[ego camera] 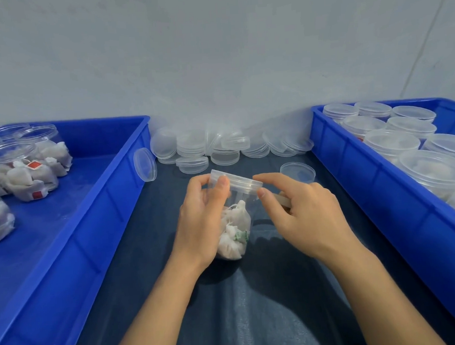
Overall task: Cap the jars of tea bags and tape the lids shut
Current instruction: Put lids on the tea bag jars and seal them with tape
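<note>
My left hand grips a clear plastic jar of white tea bags, held tilted over the dark table between the two bins. A clear lid sits on the jar's mouth. The left thumb lies against the lid's side. My right hand pinches the lid's right edge, forefinger over the top and thumb at the rim. A pale object peeks out under the right fingers; I cannot tell what it is.
The blue bin on the left holds several uncapped jars of tea bags. Capped jars fill the blue bin on the right. Loose lids are piled by the wall, one lid beside my right hand, another leaning on the left bin.
</note>
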